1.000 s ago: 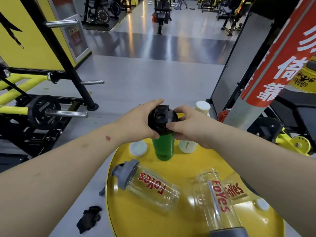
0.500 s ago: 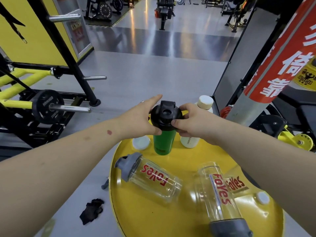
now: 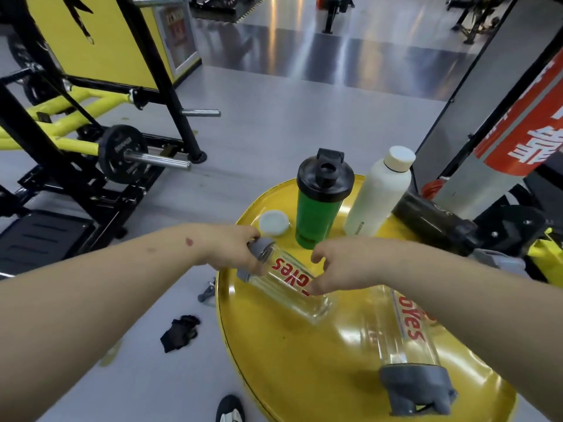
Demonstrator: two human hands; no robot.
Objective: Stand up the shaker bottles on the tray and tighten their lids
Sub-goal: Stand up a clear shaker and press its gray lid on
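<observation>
A round yellow tray [image 3: 292,360] holds the bottles. The green shaker [image 3: 316,217] with a black lid stands upright at the back, free of both hands. Beside it stands a white bottle [image 3: 377,199]. A clear shaker with red lettering [image 3: 292,284] lies on its side in the middle. My left hand [image 3: 234,254] grips its grey lid end. My right hand [image 3: 344,266] rests on its body with fingers curled over it. A second clear shaker [image 3: 405,342] with a grey lid lies on its side at the right. A black bottle [image 3: 432,220] lies at the tray's back right.
A loose white lid [image 3: 273,223] lies on the tray left of the green shaker. Gym racks and a weight plate [image 3: 122,153] stand to the left. A black glove [image 3: 179,332] lies on the floor. A red and grey post [image 3: 515,141] rises at right.
Both hands have let go of the green shaker's black lid and dropped down onto the lying clear shaker. The view has tilted downward.
</observation>
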